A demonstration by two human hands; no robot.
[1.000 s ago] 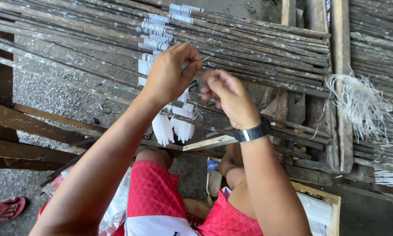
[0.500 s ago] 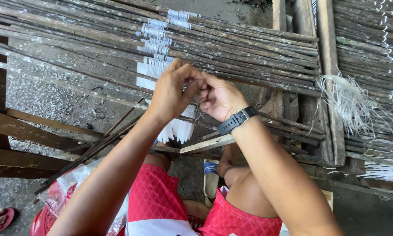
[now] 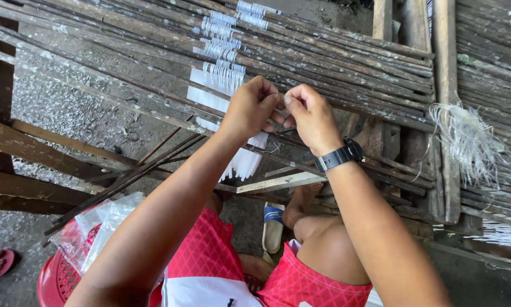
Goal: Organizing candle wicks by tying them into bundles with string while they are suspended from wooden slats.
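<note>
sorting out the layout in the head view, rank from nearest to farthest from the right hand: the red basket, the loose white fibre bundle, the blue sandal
From the right hand:
1. loose white fibre bundle, hanging to its right.
2. blue sandal, below it on the floor.
3. red basket, far lower left corner.

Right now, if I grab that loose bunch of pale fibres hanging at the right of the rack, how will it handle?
The pale fibre bunch will probably be floppy: its strands droop and splay over the wooden post. It looks light, thin and wispy. Strands may snag or tangle, since they spread loosely against the sticks. Both hands, left hand and right hand, are pinching something elsewhere.
</note>
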